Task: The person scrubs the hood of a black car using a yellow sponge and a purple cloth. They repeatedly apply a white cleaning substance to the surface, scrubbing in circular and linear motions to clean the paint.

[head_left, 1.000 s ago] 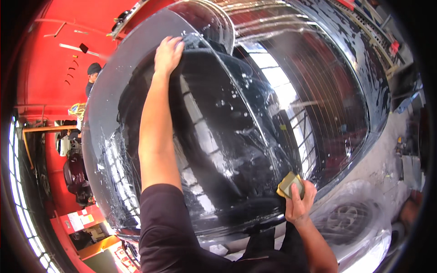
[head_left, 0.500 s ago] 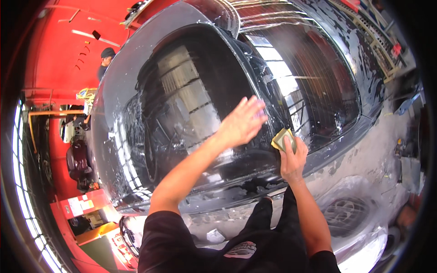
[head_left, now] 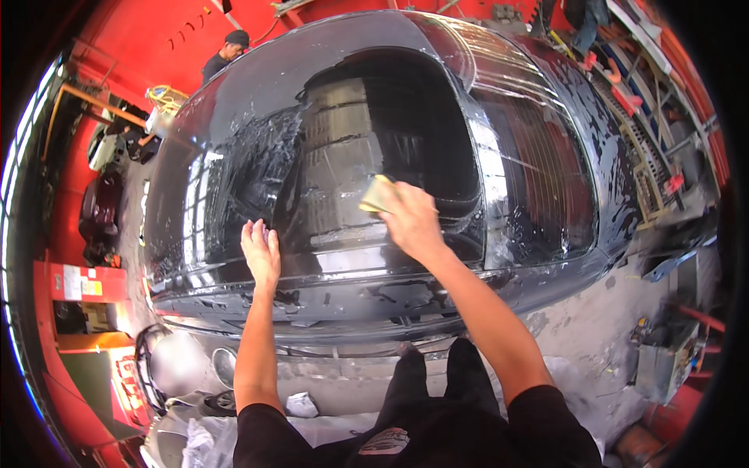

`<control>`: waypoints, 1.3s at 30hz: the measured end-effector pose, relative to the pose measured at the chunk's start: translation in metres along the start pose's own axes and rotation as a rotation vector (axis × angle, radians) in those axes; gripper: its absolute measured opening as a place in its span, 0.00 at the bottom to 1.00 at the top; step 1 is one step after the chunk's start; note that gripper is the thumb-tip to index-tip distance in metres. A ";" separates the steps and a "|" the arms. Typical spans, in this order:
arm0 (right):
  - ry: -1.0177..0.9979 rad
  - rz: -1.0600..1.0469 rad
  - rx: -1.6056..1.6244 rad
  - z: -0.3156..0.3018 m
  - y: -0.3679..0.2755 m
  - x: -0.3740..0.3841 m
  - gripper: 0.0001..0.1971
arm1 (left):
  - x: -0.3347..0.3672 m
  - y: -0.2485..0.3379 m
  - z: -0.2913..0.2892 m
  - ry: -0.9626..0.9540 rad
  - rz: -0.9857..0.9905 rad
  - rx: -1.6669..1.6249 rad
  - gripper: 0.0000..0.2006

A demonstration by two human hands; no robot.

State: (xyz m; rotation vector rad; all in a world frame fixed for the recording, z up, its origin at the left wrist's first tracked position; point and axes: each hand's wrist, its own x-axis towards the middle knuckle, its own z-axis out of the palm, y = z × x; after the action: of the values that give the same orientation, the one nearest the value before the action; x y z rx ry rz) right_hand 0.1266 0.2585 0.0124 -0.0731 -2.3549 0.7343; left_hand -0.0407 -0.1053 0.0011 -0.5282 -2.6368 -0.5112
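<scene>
The right hand [head_left: 411, 222] grips a yellow and green pad [head_left: 375, 195], its fingers laid along the back, probably so that the flat side can press evenly. The pad is over the middle of the black car [head_left: 421, 140], on or very close to its glossy, wet top, with streaks and pale reflections around it. The left hand [head_left: 261, 249] has its fingers a little spread and nothing visible in them; it is palm down at the near side, perhaps to steady the person leaning over, though I cannot tell whether it touches. The 2 hands are well apart, which likely leaves the pad room. As for containers, a red cabinet [head_left: 117, 285] on the left has a dark opening with contents too small to make out, and a grey box [head_left: 662, 373] stands at the right, its inside unclear too
</scene>
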 end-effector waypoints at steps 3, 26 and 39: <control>-0.151 -0.121 -0.158 0.052 -0.010 0.032 0.31 | 0.002 0.019 0.007 0.067 0.005 0.001 0.22; -0.436 0.513 0.552 0.017 0.039 0.139 0.29 | -0.006 0.013 -0.007 -0.013 -0.091 0.097 0.23; -0.112 0.207 -0.686 0.059 0.402 0.330 0.22 | 0.002 0.019 -0.010 -0.061 -0.096 0.055 0.23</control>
State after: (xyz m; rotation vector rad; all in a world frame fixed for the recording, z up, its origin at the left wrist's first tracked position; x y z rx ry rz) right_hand -0.2216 0.6458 -0.0444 -0.5881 -2.6289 -0.0132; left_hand -0.0307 -0.0924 0.0153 -0.4088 -2.7366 -0.4565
